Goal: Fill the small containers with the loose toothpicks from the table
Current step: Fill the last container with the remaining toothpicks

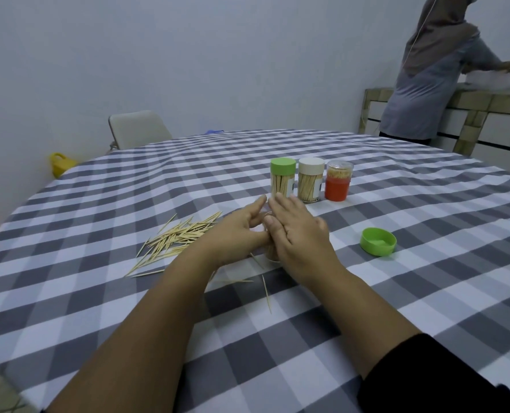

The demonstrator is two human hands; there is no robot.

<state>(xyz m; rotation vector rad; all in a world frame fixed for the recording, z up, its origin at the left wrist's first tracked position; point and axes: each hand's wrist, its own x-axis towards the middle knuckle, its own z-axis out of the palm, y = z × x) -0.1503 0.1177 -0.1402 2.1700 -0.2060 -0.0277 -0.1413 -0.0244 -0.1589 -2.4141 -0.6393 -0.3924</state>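
A pile of loose toothpicks (179,236) lies on the checked tablecloth (396,293) left of my hands, with a few strays (267,290) nearer me. My left hand (235,231) curls round a small clear container (270,255), which is almost wholly hidden between my hands. My right hand (298,234) lies over the container with straight fingers. A loose green lid (378,241) rests upside down to the right. Behind my hands stand three filled containers: one with a green lid (283,180), one with a beige lid (310,181) and a red one (338,181).
The table is round. A pale chair (137,129) stands at its far left edge, with a yellow object (60,163) on the floor nearby. At the back right, a person (435,70) leans over a wooden counter (471,99).
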